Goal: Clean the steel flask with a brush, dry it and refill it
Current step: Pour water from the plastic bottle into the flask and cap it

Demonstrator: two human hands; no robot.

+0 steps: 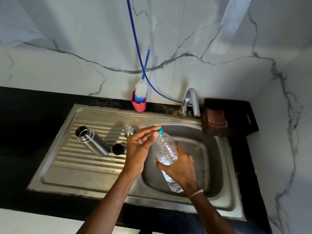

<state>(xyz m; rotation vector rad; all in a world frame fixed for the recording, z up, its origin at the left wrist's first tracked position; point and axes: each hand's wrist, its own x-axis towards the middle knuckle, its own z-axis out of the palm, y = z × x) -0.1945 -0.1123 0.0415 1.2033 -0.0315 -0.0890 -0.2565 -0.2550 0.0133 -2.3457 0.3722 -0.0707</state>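
Note:
The steel flask (92, 141) stands open on the ribbed drainboard, left of my hands. Its steel cap (129, 131) and a black inner lid (117, 149) rest beside it. Above the basin my right hand (179, 168) grips a clear plastic water bottle (166, 152) around its middle, tilted with the neck up and left. My left hand (140, 146) pinches the bottle's teal cap (160, 131) with thumb and fingertips. The blue-and-white bottle brush (141, 92) stands in a red holder (138, 105) at the back wall.
The steel sink (211, 149) has its basin on the right and drainboard on the left, set in a black counter. A tap (190, 102) stands behind the basin. A dark wicker basket (231, 117) holding a checked cloth (217, 118) is at the right. A blue hose (135, 39) hangs down the wall.

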